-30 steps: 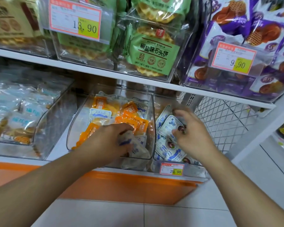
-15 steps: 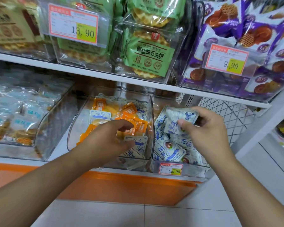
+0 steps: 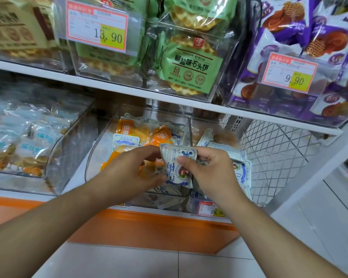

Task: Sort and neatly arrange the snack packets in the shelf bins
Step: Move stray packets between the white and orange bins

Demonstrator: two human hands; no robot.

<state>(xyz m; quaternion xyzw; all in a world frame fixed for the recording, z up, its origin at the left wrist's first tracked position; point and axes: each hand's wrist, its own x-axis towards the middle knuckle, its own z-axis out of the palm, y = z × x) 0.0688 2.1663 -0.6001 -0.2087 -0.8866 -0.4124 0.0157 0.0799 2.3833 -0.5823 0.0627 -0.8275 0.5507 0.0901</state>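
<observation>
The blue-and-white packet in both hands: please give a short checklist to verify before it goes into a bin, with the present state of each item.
1. Blue-and-white packet held by right hand: ok.
2. Left hand also pinching it: ok.
3. Right bin holds matching packets: ok.
4. Middle bin sorted: not ok, orange packets mixed with white ones.
5. Free room in right bin: cannot tell.

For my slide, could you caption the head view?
Both hands, left hand and right hand, hold a blue-and-white packet above the bins.
</observation>
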